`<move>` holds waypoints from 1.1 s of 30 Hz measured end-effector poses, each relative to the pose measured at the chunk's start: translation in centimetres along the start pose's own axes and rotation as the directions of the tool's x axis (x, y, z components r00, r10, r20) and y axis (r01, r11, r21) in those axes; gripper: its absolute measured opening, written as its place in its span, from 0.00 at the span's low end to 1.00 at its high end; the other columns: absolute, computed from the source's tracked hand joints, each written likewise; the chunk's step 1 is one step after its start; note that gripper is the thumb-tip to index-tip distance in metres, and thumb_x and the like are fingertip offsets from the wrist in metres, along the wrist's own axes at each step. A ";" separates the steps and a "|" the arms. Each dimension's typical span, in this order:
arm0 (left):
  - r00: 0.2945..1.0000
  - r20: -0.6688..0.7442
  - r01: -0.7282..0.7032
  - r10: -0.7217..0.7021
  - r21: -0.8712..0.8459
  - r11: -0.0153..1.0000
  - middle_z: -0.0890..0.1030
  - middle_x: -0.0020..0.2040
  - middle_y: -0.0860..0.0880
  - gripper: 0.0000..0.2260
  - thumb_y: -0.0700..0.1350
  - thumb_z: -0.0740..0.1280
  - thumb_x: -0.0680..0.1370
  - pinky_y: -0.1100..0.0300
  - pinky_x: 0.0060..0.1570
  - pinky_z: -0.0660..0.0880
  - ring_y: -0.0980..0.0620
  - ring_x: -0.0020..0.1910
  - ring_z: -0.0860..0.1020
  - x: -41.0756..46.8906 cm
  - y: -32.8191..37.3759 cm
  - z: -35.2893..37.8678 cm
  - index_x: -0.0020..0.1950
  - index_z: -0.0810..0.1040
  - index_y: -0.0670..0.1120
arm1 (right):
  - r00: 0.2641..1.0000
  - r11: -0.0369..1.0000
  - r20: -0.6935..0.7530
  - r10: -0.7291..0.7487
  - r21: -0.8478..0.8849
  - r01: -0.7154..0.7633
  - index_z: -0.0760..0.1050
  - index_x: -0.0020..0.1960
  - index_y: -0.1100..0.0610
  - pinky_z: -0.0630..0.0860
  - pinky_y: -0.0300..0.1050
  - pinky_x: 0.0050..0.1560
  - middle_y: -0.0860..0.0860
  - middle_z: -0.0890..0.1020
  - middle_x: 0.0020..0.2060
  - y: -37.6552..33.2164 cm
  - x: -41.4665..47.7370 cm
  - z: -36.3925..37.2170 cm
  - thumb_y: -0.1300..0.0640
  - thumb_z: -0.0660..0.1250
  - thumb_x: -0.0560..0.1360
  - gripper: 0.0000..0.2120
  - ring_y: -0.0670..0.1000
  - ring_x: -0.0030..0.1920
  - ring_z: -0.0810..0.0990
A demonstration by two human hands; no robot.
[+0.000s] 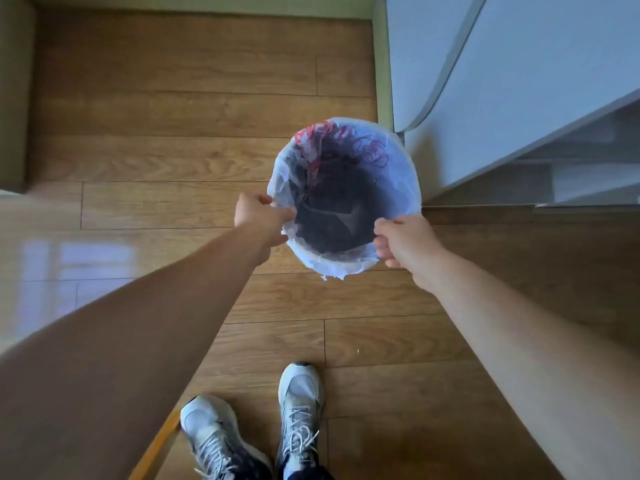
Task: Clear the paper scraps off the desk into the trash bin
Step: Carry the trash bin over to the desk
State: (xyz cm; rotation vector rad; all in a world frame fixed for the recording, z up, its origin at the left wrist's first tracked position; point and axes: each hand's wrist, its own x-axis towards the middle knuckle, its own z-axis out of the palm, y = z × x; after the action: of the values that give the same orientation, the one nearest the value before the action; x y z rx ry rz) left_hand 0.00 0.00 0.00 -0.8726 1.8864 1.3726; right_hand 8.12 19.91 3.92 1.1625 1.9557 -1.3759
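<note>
A round trash bin (408, 174) lined with a white plastic bag printed in red and purple is below me, above the wooden floor. Its inside looks dark, and I make out no paper scraps in it. My left hand (258, 216) grips the bin's near left rim, fingers pinching the bag's edge. On the near right rim my right hand (403, 240) holds the bin, thumb over the top. Both arms stretch forward and down. No desk and no paper scraps are in view.
A pale grey cabinet or appliance (502, 81) stands right of the bin, with a dark wooden surface (536, 258) in front of it. My two grey sneakers (298, 403) stand on the plank floor (166, 133). A dark furniture edge (14, 91) runs along the left.
</note>
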 end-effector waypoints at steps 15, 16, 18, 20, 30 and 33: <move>0.994 0.095 0.066 -0.052 -0.153 0.986 0.79 0.42 0.38 0.08 0.28 0.71 0.68 0.57 0.23 0.78 0.45 0.33 0.78 -4.1 2.4 -2.2 0.45 0.77 0.34 | 1.000 1.000 -0.017 -0.004 0.006 0.004 0.79 0.48 0.57 0.77 0.43 0.39 0.55 0.83 0.40 -2.8 -3.8 -0.2 0.53 0.62 0.78 0.10 0.51 0.38 0.81; 0.994 0.089 0.076 -0.063 -0.162 0.984 0.79 0.42 0.38 0.08 0.27 0.71 0.68 0.57 0.23 0.79 0.45 0.32 0.78 -4.8 2.6 -3.3 0.44 0.77 0.34 | 1.000 1.000 0.000 0.008 0.021 -0.008 0.78 0.49 0.57 0.77 0.42 0.38 0.55 0.83 0.41 -3.5 -4.8 -0.1 0.53 0.62 0.78 0.10 0.50 0.39 0.81; 0.995 0.067 0.091 -0.080 -0.172 0.981 0.80 0.42 0.38 0.09 0.27 0.71 0.68 0.56 0.24 0.79 0.46 0.31 0.78 -6.5 3.1 -5.9 0.46 0.78 0.32 | 1.000 0.998 0.024 0.020 0.052 -0.021 0.78 0.52 0.57 0.77 0.41 0.36 0.55 0.83 0.41 -4.9 -7.1 0.4 0.53 0.62 0.78 0.10 0.50 0.38 0.81; 0.994 0.028 0.109 -0.106 -0.196 0.975 0.81 0.42 0.37 0.10 0.28 0.71 0.67 0.56 0.25 0.79 0.45 0.32 0.80 -8.5 3.7 -8.8 0.47 0.79 0.32 | 0.999 0.999 0.039 0.019 0.046 -0.020 0.77 0.53 0.56 0.79 0.42 0.38 0.55 0.84 0.44 -6.6 -9.7 1.1 0.52 0.62 0.79 0.10 0.51 0.41 0.83; 0.992 -0.051 0.084 -0.116 -0.422 0.903 0.78 0.36 0.39 0.10 0.29 0.72 0.67 0.56 0.25 0.78 0.46 0.30 0.78 -25.2 7.7 -23.4 0.33 0.74 0.39 | 0.988 0.995 0.134 -0.074 0.082 0.063 0.79 0.50 0.54 0.80 0.43 0.35 0.54 0.85 0.44 -20.2 -30.0 3.6 0.50 0.64 0.78 0.10 0.52 0.44 0.85; 0.988 -0.080 0.077 -0.134 -0.497 0.864 0.79 0.37 0.39 0.08 0.30 0.73 0.67 0.55 0.27 0.79 0.45 0.32 0.79 -29.6 8.8 -28.0 0.37 0.76 0.38 | 0.979 0.992 0.163 -0.123 0.054 0.115 0.79 0.50 0.55 0.80 0.43 0.34 0.54 0.85 0.45 -24.1 -36.6 3.8 0.49 0.63 0.79 0.10 0.53 0.46 0.85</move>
State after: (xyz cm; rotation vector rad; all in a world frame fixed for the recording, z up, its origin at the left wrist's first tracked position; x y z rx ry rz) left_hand 6.77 -20.60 35.60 -1.3053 1.5504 1.8051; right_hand 6.62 -0.29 43.01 0.9294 1.9108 -1.5327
